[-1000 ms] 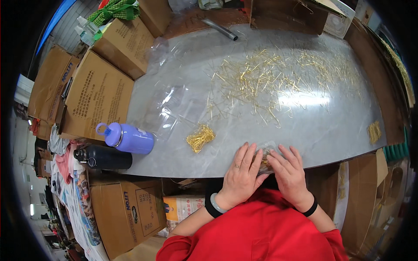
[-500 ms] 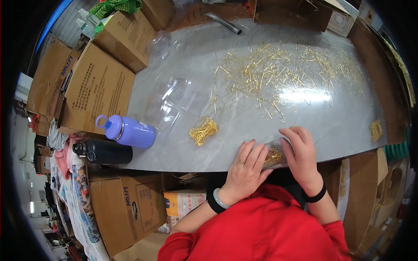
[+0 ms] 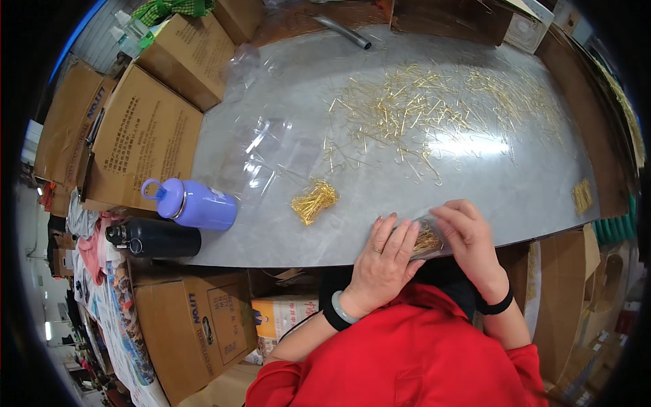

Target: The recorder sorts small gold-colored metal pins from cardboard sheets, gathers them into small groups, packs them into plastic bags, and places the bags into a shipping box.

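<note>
At the table's near edge lies a small clear plastic bag (image 3: 428, 242) with gold-coloured wire hooks inside. My left hand (image 3: 382, 260) presses on its left side, fingers together along the plastic. My right hand (image 3: 469, 239) is at the upper right of the bag, its fingers bent and pinched on the plastic's top end. Part of the bag is hidden under both hands. Left of them sits a gathered bundle of gold hooks (image 3: 314, 201). Farther off, a wide scatter of loose gold hooks (image 3: 420, 112) covers the grey table (image 3: 271, 234).
Clear plastic bags (image 3: 266, 152) lie left of the scatter. A purple bottle (image 3: 203, 205) and a black bottle (image 3: 163, 237) lie at the left edge, by cardboard boxes (image 3: 146, 139). A metal tube (image 3: 344, 32) is at the back. Another hook bundle (image 3: 582, 196) lies far right.
My right hand's fingers have drawn in and bent over the bag's top end, where thumb and fingers were spread before. My left hand stays on the bag; the view has shifted slightly.
</note>
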Demonstrator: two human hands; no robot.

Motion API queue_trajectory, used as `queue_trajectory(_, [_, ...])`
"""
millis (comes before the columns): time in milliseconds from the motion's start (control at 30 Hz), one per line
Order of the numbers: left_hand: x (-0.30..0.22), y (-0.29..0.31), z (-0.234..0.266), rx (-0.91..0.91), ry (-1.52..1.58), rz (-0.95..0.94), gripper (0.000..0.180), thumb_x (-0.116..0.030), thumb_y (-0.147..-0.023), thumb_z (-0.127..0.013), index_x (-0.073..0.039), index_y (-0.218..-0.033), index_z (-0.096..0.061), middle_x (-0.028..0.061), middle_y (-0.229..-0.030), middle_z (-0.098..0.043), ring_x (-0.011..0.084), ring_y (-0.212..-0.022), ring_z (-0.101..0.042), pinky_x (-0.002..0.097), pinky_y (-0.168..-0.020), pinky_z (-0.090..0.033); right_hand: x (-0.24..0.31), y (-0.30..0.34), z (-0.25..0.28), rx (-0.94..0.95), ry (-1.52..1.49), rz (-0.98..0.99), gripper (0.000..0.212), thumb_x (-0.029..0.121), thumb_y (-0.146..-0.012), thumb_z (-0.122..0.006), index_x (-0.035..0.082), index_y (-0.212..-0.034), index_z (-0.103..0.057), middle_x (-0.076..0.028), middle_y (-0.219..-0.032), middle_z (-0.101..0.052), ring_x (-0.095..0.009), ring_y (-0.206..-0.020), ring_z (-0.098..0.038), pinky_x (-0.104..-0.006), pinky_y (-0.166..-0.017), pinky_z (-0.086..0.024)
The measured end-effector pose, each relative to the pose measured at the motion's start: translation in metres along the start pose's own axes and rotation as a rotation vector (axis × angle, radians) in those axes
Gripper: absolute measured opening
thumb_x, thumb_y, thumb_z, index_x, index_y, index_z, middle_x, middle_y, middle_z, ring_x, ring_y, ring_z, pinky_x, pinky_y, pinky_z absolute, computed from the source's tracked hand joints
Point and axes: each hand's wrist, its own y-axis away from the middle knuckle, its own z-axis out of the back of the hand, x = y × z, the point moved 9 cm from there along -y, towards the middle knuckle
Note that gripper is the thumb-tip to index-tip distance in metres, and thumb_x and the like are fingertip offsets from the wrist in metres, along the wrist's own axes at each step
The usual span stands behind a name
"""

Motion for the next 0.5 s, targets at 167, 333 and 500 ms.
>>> queue_trajectory(167, [0.004,0.0,-0.004,0.02,0.017,0.074,0.068,-0.025,-0.081,-0.075,0.0,-0.139,-0.048,0.0165,-0.141,-0.042,0.0381,-0.131,-0.042,0.0548,-0.111,-0.037,0.016,0.008,-0.022,0.031,0.448,0.142,0.053,-0.001,-0.082,-0.061,0.008,-0.134,-0.055,-0.015,-0.123,-0.056,-0.031,-0.1,-0.057,-0.0398,-0.085,-0.047])
queue_trajectory(333, [0.001,-0.003,-0.002,0.078,0.023,0.084,0.069,-0.03,-0.076,-0.079,0.002,-0.132,-0.052,0.0171,-0.14,-0.041,0.0357,-0.131,-0.041,0.0537,-0.112,-0.037,0.031,0.002,-0.017,0.104,0.591,0.124,0.057,0.001,-0.083,-0.059,0.005,-0.139,-0.048,-0.02,-0.132,-0.051,-0.036,-0.108,-0.053,-0.0421,-0.091,-0.045])
queue_trajectory(500, [0.001,-0.001,0.0,0.137,-0.065,0.045,0.067,-0.034,-0.078,-0.077,0.003,-0.129,-0.054,0.0171,-0.141,-0.043,0.0347,-0.134,-0.039,0.0528,-0.114,-0.033,0.018,-0.012,-0.004,0.311,0.343,0.098,0.046,0.004,-0.09,-0.058,-0.001,-0.135,-0.046,-0.024,-0.133,-0.05,-0.042,-0.112,-0.053,-0.0464,-0.096,-0.046])
